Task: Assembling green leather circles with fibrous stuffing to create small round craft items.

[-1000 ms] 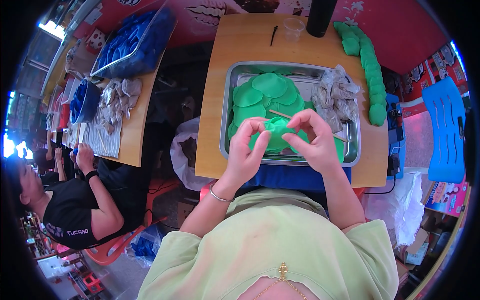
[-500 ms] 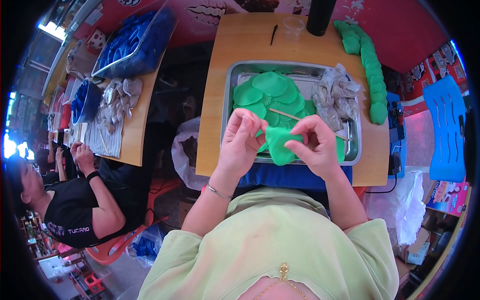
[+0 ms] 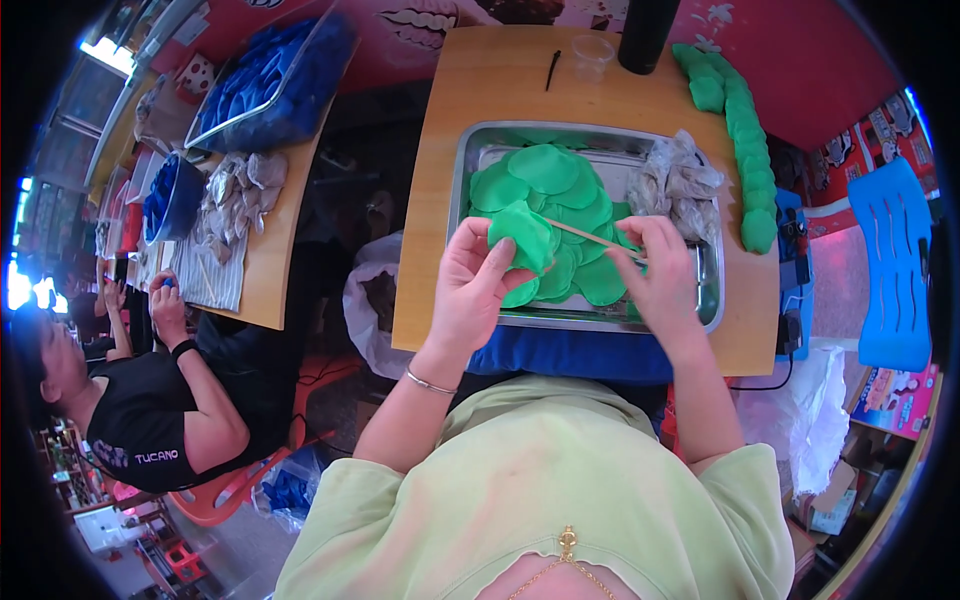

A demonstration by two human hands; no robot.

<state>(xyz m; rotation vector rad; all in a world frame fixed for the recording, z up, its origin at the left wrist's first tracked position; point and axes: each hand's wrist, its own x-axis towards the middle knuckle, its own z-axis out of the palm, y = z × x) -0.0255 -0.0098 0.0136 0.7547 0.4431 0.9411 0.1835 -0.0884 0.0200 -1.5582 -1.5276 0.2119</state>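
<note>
My left hand [image 3: 478, 282] holds a soft green fabric piece [image 3: 523, 238] up between thumb and fingers, above the near left part of a metal tray [image 3: 462, 160]. In my right hand [image 3: 658, 272] is a thin wooden stick [image 3: 580, 232], gripped near its right end. Its other end reaches to the green piece; whether the tip is inside or behind the edge I cannot tell. A heap of flat green fabric discs [image 3: 545, 168] lies in the tray under my hands. Beside the heap, at the tray's right, rests a crumpled clear plastic bag [image 3: 675, 185] with greyish-brown contents.
A row of puffy green pieces [image 3: 745, 140] runs along the table's right edge. At the back stand a black cylinder [image 3: 648, 35], a clear cup [image 3: 592, 55] and a black pen-like item [image 3: 552, 70]. To the left, a person [image 3: 165, 410] sits at another table with blue pieces [image 3: 275, 85].
My right hand has let go of the green piece and taken up the stick from the tray. My left hand now holds the piece alone, raised slightly up and leftward.
</note>
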